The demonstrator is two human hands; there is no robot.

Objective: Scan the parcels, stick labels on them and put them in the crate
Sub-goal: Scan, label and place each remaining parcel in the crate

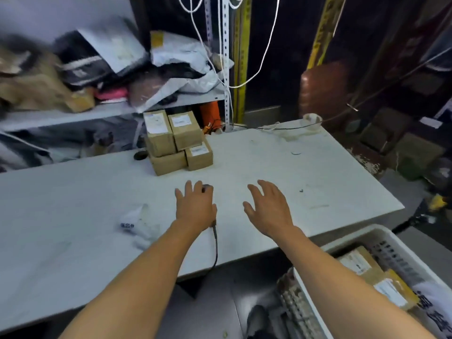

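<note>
Several small cardboard parcels (pixel 177 140) with white labels are stacked at the back of the white table (pixel 281 162). My left hand (pixel 195 206) lies over the black barcode scanner (pixel 207 188) on the table, thumb wrapped round its side; only the scanner's head and its cable (pixel 215 243) show. To its right, my right hand (pixel 267 207) hovers over bare tabletop with its fingers spread and holds nothing. The white crate (pixel 381 234) stands low at the right, below the table edge, with labelled parcels (pixel 376 277) inside.
Crumpled white label backing (pixel 137 225) lies left of my left hand. A metal shelf (pixel 73 113) heaped with bags and packets runs behind the table. White cords (pixel 266 45) hang at the back, and a tape roll (pixel 311 118) sits at the far corner.
</note>
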